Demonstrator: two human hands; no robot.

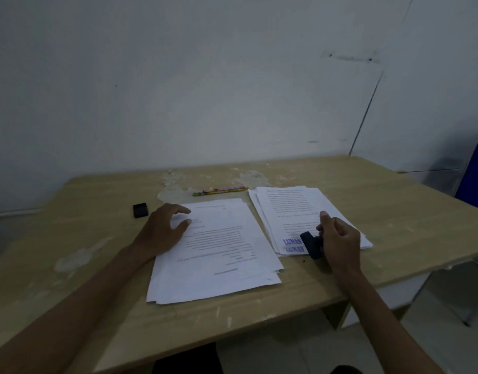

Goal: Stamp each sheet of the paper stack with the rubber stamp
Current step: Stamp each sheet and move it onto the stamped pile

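Right hand [340, 238] grips rubber stamp [312, 244] at near left corner of stamped pile [294, 206]; left hand [165, 228], fingers relaxed, rests on unstamped paper stack [219, 252]; pin top sheet flat, press stamp squarely

My left hand [165, 233] lies low with palm down, fingers loosely spread and slightly bent, forearm stretched out from the lower left. My right hand [337, 238] is curled in a grip, thumb raised, wrist bent, forearm coming in from the lower right.
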